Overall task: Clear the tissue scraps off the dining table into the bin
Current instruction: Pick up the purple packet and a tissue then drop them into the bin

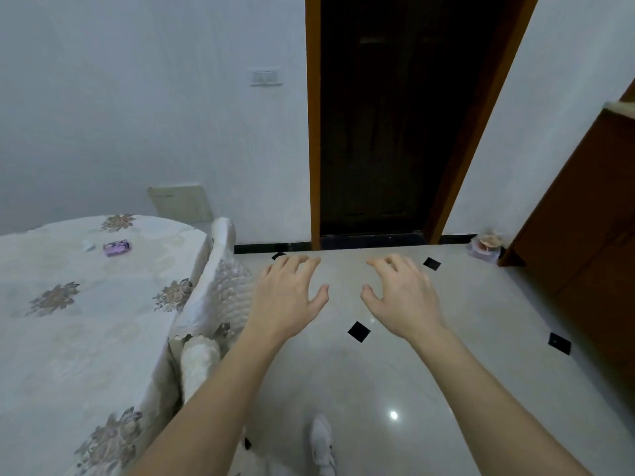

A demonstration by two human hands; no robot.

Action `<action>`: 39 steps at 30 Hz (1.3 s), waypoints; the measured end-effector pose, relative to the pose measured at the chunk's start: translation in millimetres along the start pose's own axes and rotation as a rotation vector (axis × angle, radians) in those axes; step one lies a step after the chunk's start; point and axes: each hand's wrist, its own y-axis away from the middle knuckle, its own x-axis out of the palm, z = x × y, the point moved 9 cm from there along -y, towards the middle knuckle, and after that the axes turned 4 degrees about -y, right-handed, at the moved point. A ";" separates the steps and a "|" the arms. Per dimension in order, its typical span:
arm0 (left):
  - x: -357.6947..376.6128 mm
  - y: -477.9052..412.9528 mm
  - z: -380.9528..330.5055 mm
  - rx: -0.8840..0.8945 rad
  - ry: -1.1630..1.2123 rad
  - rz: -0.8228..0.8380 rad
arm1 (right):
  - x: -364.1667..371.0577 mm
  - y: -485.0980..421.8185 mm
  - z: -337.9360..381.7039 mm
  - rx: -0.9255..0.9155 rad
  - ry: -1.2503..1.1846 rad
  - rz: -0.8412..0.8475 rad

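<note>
The dining table [86, 338] fills the left side, covered with a white cloth printed with flowers. A small pale tissue scrap [88, 246] lies on its far part, beside a purple packet [117, 248]. My left hand [288, 297] and my right hand [402, 297] are stretched out side by side over the floor, right of the table. Both have relaxed, slightly bent fingers and hold nothing. A small bin with a plastic liner [486, 247] stands on the floor at the far right, by the wall.
A white cloth-covered chair [220, 290] stands against the table's right edge. A dark doorway [395, 132] is straight ahead. A brown wooden cabinet [584, 235] stands on the right. The glossy tiled floor [378, 372] lies between them, and my white shoe [321, 444] shows below.
</note>
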 end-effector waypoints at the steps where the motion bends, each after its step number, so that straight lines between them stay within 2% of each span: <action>1: 10.0 -14.2 6.2 -0.007 0.001 0.004 | 6.1 -17.8 -1.9 -0.010 0.001 -0.004; 11: 76.2 -181.7 110.7 -0.120 -0.001 -0.032 | 62.4 -245.3 14.2 -0.131 -0.064 -0.013; 26: 154.5 -338.5 236.5 -0.288 -0.082 -0.013 | 164.4 -455.3 38.7 -0.242 -0.114 0.062; 33: 197.0 -435.3 298.6 -0.381 -0.167 0.006 | 206.8 -591.6 51.8 -0.361 -0.165 0.074; 39: 221.8 -513.2 346.4 -0.531 -0.202 0.049 | 236.3 -712.2 68.9 -0.481 -0.204 0.126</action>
